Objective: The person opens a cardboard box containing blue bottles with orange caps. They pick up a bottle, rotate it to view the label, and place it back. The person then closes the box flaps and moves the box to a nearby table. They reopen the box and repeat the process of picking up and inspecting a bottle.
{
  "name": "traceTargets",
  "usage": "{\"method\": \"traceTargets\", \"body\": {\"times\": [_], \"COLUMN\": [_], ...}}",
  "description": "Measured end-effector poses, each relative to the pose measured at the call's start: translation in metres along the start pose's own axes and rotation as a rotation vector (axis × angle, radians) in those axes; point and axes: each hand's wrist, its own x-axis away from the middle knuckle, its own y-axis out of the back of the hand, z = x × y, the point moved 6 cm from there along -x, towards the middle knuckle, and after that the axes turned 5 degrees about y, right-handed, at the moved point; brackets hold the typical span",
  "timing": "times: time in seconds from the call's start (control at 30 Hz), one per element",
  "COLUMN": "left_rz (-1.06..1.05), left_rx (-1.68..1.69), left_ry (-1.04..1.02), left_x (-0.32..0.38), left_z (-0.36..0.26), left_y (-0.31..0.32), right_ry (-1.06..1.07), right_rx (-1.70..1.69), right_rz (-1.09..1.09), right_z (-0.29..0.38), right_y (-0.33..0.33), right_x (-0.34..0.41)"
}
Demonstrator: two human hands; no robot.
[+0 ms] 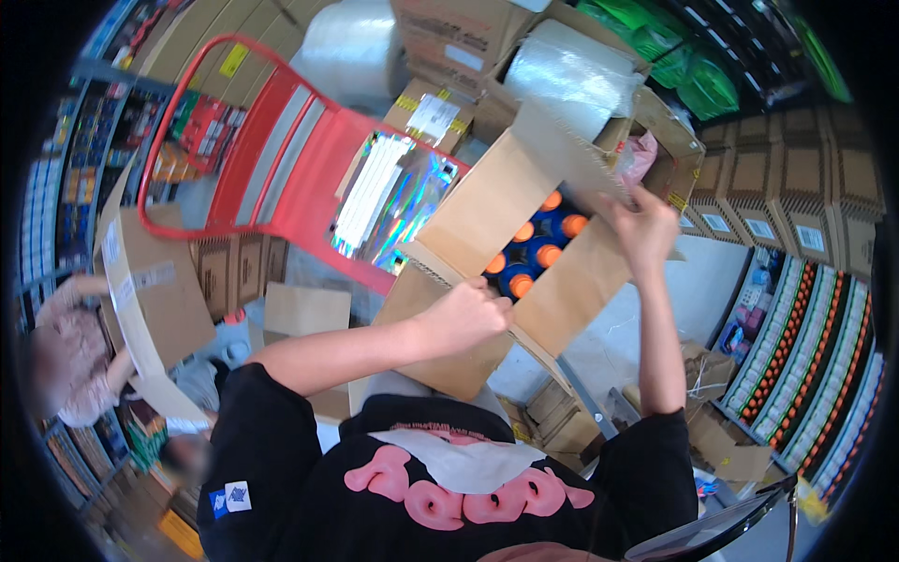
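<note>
In front of me an open cardboard carton [491,204] has its flaps spread outward. Several blue bottles with orange caps [547,256] stand packed inside it. My left hand [467,315] is curled at the carton's near edge, beside the closest bottle. Its fingertips are hidden, so whether it grips the edge is unclear. On the far right, my right hand [647,228] has its fingers closed on the raised far flap [562,151], which is partly blurred.
A red platform trolley [316,183] carries a shiny holographic package [404,204]. Bubble wrap [572,67] lies in a box behind the carton. At left, a person [77,358] handles a large cardboard box [151,281]; another person is lower down. Bottle shelves [793,351] line the right.
</note>
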Motion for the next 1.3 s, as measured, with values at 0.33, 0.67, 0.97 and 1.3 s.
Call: {"method": "traceTargets", "body": {"times": [0.33,0.67,0.97,1.3], "left_rz": [-0.147,-0.077,-0.189,-0.27], "left_rx": [-0.092,-0.043,-0.001,-0.009], "left_ry": [-0.111,0.001,0.0,-0.108], "left_x": [0.097,0.213,0.249,0.271], "left_z": [-0.134,-0.172,-0.185,-0.178], "left_y": [0.12,0.062,-0.006,0.002], "right_ry": [0.174,0.025,-0.027,-0.029], "right_rx": [-0.143,-0.226,-0.098,-0.143], "right_rz": [-0.014,0.141,0.104,0.002], "right_z": [0.122,0.153,0.157,0.167], "right_y": [0.169,0.103,0.075,0.073], "right_x": [0.024,0.143,0.23,0.224]}}
